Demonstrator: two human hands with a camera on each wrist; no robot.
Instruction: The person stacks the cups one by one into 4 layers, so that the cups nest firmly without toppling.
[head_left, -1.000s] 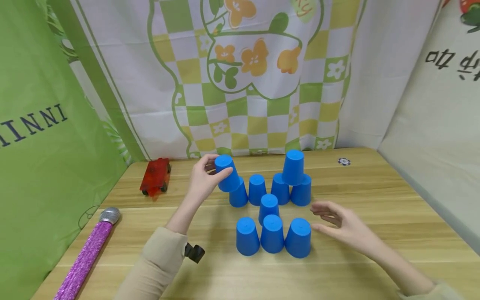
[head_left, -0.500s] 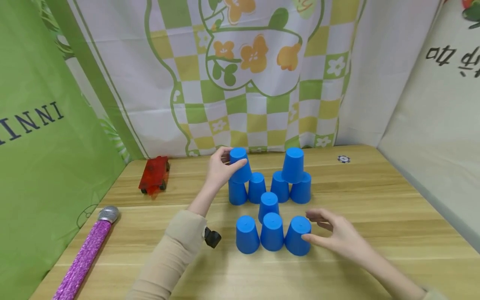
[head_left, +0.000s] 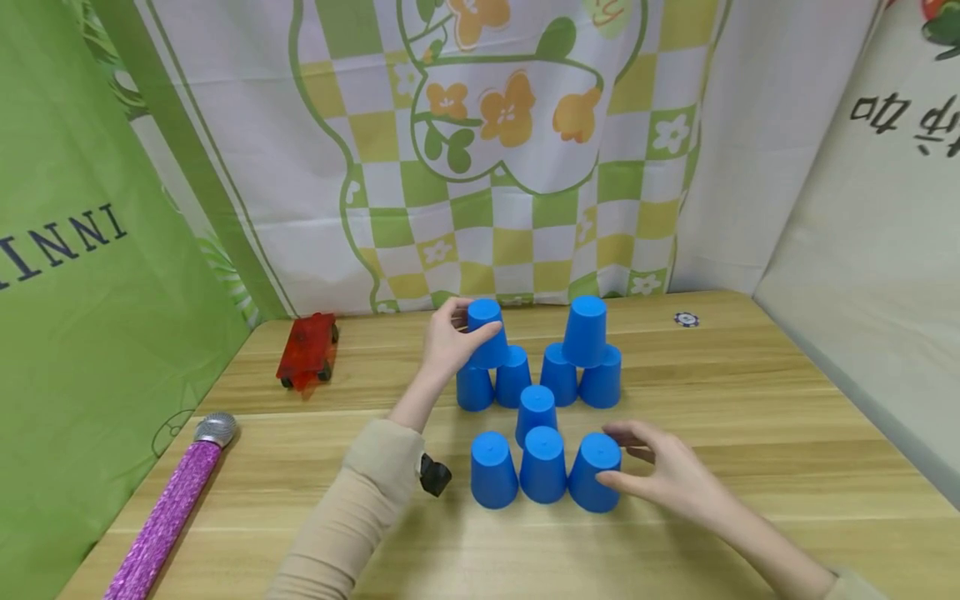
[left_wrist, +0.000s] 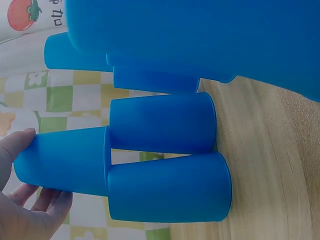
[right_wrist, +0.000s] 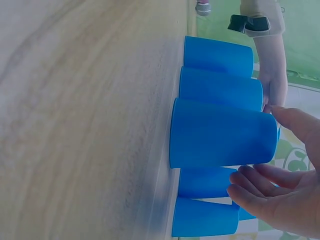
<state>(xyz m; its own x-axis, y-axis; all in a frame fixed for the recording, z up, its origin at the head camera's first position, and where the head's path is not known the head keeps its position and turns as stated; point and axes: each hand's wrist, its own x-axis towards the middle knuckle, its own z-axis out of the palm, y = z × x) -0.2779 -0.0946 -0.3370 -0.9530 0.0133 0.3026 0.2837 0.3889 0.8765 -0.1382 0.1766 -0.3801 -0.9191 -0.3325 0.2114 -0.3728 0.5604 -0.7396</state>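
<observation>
My left hand (head_left: 450, 337) holds an upside-down blue cup (head_left: 489, 337) between thumb and fingers. In the left wrist view, the rim of this held cup (left_wrist: 65, 160) is right at the bases of two upside-down cups, a left one (left_wrist: 170, 190) and a right one (left_wrist: 162, 122). My right hand (head_left: 667, 471) is around the front right blue cup (head_left: 596, 479), thumb on the near side and fingers on the far side, close to its base in the right wrist view. That cup stands on the table beside a middle cup (head_left: 543, 471) and a left cup (head_left: 493, 475).
Another cup (head_left: 585, 333) tops two cups at the back right. A single cup (head_left: 536, 412) stands behind the front row. At left on the wooden table (head_left: 750, 500) are a red toy car (head_left: 307, 350) and a purple microphone (head_left: 168, 517). A chip (head_left: 686, 319) lies back right.
My left hand has carried its cup to the right, over the two back left cups. My right hand has moved left from beside the front right cup to around it.
</observation>
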